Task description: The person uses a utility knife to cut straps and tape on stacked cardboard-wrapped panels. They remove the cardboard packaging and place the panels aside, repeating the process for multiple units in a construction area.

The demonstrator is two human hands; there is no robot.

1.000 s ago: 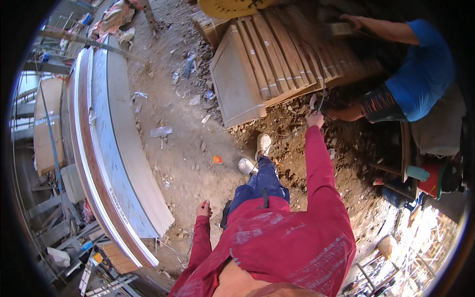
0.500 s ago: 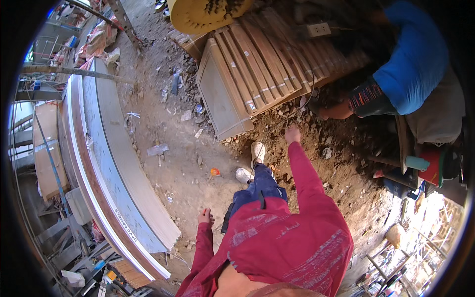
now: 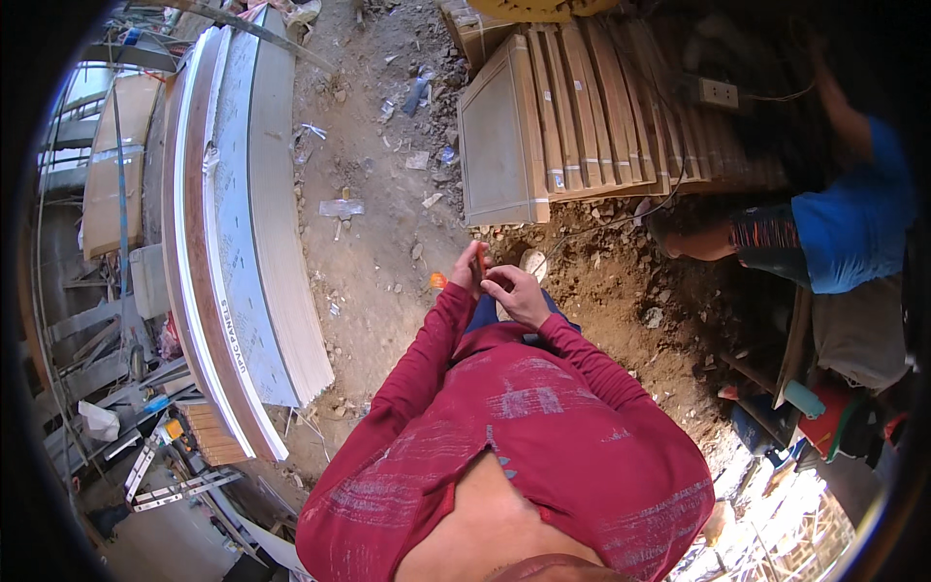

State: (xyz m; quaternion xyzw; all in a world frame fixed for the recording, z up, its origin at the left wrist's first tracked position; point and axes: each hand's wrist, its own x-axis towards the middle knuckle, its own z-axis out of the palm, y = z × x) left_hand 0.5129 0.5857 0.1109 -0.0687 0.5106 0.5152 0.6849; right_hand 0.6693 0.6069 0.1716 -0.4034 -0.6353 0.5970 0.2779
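My two hands meet in front of my chest, above the dirt ground. My left hand [image 3: 467, 272] pinches a thin red-orange object [image 3: 481, 260] that stands upright between its fingers. My right hand [image 3: 516, 294] is right beside it with fingers curled toward the object; whether it grips it is unclear. Both arms wear red sleeves. Just below the hands show my blue trouser leg and a light shoe [image 3: 533, 262].
A stack of tan wooden panels [image 3: 582, 116] lies ahead, with a power strip [image 3: 718, 93] on it. A person in a blue shirt [image 3: 844, 228] crouches at the right. A long curved stack of boards [image 3: 242, 223] runs along the left. Loose soil, litter and a small orange scrap [image 3: 437, 280] lie on the ground.
My right arm has drawn back from the soil by the panels. My left hand has risen from beside my leg, and both hands now meet on the red-orange object.
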